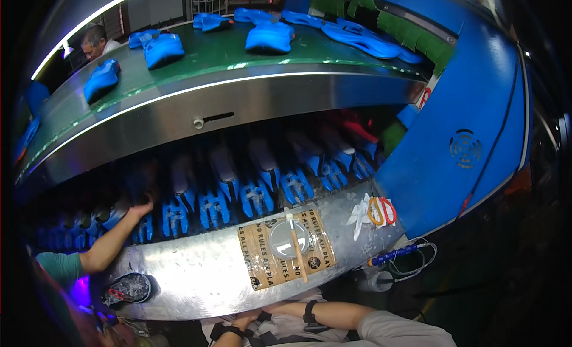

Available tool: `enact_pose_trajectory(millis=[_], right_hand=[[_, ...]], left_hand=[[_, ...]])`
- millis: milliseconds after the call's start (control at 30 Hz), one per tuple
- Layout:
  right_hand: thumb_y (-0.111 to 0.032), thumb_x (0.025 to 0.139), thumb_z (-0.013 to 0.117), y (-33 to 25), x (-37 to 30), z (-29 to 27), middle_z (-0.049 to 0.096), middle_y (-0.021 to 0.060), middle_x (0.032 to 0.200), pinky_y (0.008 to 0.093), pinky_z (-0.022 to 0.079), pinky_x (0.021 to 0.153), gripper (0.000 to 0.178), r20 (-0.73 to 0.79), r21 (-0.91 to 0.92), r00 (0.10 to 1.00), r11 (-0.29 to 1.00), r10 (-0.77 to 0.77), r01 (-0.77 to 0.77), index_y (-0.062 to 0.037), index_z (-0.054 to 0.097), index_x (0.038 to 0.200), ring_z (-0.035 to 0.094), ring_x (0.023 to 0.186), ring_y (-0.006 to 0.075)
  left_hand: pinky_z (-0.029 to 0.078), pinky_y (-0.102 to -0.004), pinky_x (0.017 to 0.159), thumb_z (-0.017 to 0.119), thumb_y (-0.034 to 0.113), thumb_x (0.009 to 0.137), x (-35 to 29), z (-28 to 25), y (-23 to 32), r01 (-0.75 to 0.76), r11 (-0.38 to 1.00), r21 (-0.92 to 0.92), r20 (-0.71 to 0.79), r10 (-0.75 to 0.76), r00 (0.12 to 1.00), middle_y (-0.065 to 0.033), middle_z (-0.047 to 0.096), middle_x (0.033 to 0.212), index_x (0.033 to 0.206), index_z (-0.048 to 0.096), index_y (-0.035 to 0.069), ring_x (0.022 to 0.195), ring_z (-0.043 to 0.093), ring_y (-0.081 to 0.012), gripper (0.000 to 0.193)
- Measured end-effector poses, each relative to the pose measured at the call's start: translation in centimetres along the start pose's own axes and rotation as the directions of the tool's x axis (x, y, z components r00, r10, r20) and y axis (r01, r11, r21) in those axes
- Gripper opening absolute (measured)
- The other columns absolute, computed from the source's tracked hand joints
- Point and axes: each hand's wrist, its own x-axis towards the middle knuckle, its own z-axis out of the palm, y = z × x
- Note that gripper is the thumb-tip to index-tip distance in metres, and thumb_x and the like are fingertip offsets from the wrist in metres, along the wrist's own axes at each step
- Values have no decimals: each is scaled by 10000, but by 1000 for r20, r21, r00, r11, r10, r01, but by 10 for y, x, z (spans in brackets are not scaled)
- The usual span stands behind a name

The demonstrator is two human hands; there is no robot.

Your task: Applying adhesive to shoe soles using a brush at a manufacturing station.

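Note:
My left hand point(246, 319) and my right hand point(279, 308) are close together at the lower edge, just below the near rim of the metal table point(196, 281). Their fingers are mostly hidden, and I see nothing held. Both wrists wear dark straps. Nearest to them on the table lies a brown printed sheet point(259, 269). On it stands a round dish point(280, 239) with something greyish in it. A wooden-handled brush point(298, 251) rests across the dish.
Another person's arm point(113, 242) reaches from the left to a row of blue holders point(256, 198) bearing shoes. A dark shoe point(131, 287) lies at the table's left end; scissors point(381, 211) lie right. Blue soles point(271, 36) sit on the green conveyor point(208, 55). A blue machine housing point(465, 108) stands right.

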Motion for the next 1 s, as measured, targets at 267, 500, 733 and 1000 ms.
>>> enact_pose_trajectory(millis=[267,500,733,1000], right_hand=[[-308,893,538,-4,36,2,698,164,804,415,481,641,336,-56,-296,984,944,-167,143,-29,716,953,645,694,274],[-328,919,533,-52,-22,-18,687,137,846,368,488,658,364,-69,-62,992,993,-109,105,-23,686,1043,618,736,243],[-248,862,623,-59,-39,-21,720,73,929,316,517,750,302,-144,-39,971,981,-193,189,-55,696,1083,645,827,161],[-281,931,627,-63,-51,-29,725,63,1028,292,536,774,305,-139,411,990,909,-6,64,-65,707,1131,670,897,165]], left_hand=[[507,-433,959,595,521,868,3,10,-13,-83,994,69,58,79,995,-211,673,1222,1152,707,34,1134,650,-368,575],[536,-450,886,611,525,864,-33,0,11,-76,983,165,-39,84,996,-231,698,1121,1109,712,5,1042,683,-389,583],[539,-449,874,626,510,851,-33,-2,11,-253,906,340,50,251,967,-245,706,1029,1079,709,-17,1002,684,-402,580],[503,-452,944,577,602,855,-15,6,0,-186,980,73,-236,198,951,-224,698,1112,1074,729,39,1086,652,-406,623]])
